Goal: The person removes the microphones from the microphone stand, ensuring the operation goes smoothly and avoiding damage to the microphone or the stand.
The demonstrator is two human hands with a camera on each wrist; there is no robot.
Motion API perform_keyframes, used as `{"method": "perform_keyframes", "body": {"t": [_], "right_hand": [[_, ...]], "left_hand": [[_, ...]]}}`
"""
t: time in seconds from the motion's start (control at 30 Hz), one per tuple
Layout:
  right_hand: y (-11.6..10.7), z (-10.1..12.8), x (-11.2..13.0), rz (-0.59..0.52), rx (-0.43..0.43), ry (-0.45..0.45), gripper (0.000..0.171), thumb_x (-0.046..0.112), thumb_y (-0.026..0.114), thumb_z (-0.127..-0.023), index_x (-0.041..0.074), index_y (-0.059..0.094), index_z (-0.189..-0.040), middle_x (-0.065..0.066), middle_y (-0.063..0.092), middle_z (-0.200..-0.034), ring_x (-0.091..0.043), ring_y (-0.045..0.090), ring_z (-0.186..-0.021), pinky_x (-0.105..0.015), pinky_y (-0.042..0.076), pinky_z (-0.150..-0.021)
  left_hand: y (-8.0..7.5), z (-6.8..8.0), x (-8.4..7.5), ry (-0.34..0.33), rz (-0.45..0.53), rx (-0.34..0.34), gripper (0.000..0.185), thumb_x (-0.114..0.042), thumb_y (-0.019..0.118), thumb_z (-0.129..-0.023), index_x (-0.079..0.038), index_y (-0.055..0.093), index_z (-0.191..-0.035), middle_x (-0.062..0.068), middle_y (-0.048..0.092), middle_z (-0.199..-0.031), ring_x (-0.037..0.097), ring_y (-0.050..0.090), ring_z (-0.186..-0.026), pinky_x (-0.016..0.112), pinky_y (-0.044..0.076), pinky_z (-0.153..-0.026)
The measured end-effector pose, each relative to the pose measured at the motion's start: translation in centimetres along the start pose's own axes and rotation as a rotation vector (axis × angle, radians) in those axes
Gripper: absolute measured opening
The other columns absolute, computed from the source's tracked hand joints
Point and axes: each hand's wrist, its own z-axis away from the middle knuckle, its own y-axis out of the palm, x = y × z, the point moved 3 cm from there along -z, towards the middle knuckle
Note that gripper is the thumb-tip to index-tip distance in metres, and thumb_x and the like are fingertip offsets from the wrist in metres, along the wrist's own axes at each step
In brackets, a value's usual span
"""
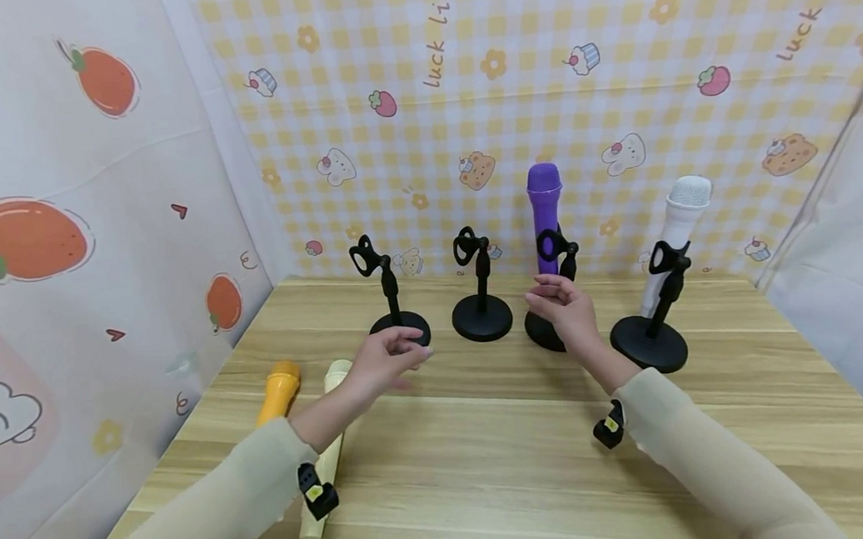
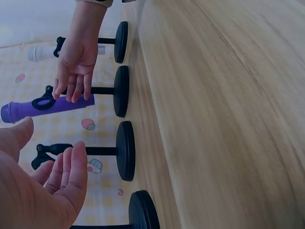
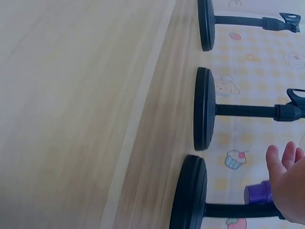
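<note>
A purple microphone [image 1: 543, 186] stands tilted in the clip of the third black stand [image 1: 544, 332]. In front of it is my right hand [image 1: 572, 314], its fingers extended near the microphone's lower end; the left wrist view shows nothing gripped in that hand. My left hand [image 1: 387, 360] hovers over the table before the leftmost stand [image 1: 391, 293], thumb and fingers apart with nothing between them. Under the left forearm a cream microphone [image 1: 330, 460] lies on the table, partly covered by the wrist. An orange microphone [image 1: 280, 389] lies beside it, its lower part hidden by the sleeve.
A white microphone [image 1: 686, 202] leans in the clip of the rightmost stand [image 1: 650, 342]. The second stand [image 1: 482, 316] has a bare clip. All the stands form a row on the wooden table [image 1: 476, 483], near the checked cloth [image 1: 407, 137] behind. A printed cloth [image 1: 123, 266] hangs at left.
</note>
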Motion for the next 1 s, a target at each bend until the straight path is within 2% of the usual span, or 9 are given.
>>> {"method": "perform_keyframes", "body": {"t": [0.13, 0.27, 0.5, 0.67, 0.83, 1.0], "right_hand": [[-0.8, 0.2, 0.5, 0.012, -0.016, -0.005, 0.037, 0.006, 0.071, -0.089, -0.002, 0.057, -0.123, -0.003, 0.064, -0.099, -0.011, 0.065, -0.088, -0.024, 0.054, -0.080], [-1.6, 0.3, 1.1, 0.003, -0.037, 0.008, 0.044, 0.006, 0.071, -0.089, -0.006, 0.053, -0.128, -0.002, 0.063, -0.099, -0.012, 0.066, -0.087, -0.024, 0.054, -0.081], [-3.1, 0.4, 1.6, -0.024, -0.083, 0.054, 0.046, 0.008, 0.072, -0.088, 0.001, 0.054, -0.129, 0.000, 0.061, -0.099, -0.011, 0.064, -0.090, -0.023, 0.053, -0.081], [-4.0, 0.2, 1.9, -0.037, -0.119, 0.033, 0.045, 0.007, 0.072, -0.088, 0.000, 0.054, -0.128, -0.001, 0.059, -0.101, -0.010, 0.062, -0.090, -0.022, 0.053, -0.082], [-4.9, -0.1, 2.1, -0.046, -0.156, 0.036, 0.033, 0.005, 0.071, -0.088, 0.008, 0.059, -0.118, -0.003, 0.058, -0.103, -0.011, 0.063, -0.090, -0.024, 0.053, -0.083], [-5.1, 0.1, 3.0, -0.055, -0.176, 0.044, 0.026, 0.001, 0.068, -0.089, 0.015, 0.060, -0.110, -0.009, 0.056, -0.108, -0.013, 0.062, -0.089, -0.027, 0.052, -0.086]], "left_hand": [[1.1, -0.6, -0.7, 0.047, 0.023, 0.022, 0.044, -0.020, 0.072, -0.090, -0.005, 0.059, -0.129, 0.009, 0.063, -0.103, 0.035, 0.061, -0.100, 0.045, 0.057, -0.073], [2.1, -1.4, -1.3, 0.090, 0.029, 0.030, 0.044, -0.020, 0.073, -0.090, -0.005, 0.059, -0.129, 0.008, 0.064, -0.101, 0.034, 0.063, -0.098, 0.039, 0.058, -0.069], [3.9, -2.5, -2.3, 0.135, 0.034, 0.073, 0.045, -0.025, 0.072, -0.090, -0.007, 0.059, -0.129, 0.008, 0.064, -0.106, 0.032, 0.063, -0.100, 0.037, 0.058, -0.070], [4.7, -3.5, -2.9, 0.157, 0.046, 0.081, 0.046, -0.028, 0.072, -0.090, -0.007, 0.059, -0.129, 0.009, 0.062, -0.107, 0.027, 0.063, -0.098, 0.036, 0.058, -0.071], [5.5, -4.7, -3.5, 0.177, 0.055, 0.072, 0.047, -0.028, 0.072, -0.090, -0.008, 0.058, -0.131, 0.007, 0.062, -0.107, 0.022, 0.063, -0.094, 0.037, 0.057, -0.072], [6.2, -6.1, -3.8, 0.192, 0.099, 0.061, 0.047, -0.025, 0.071, -0.091, -0.008, 0.057, -0.132, 0.007, 0.063, -0.110, 0.022, 0.063, -0.097, 0.040, 0.057, -0.076]]}}
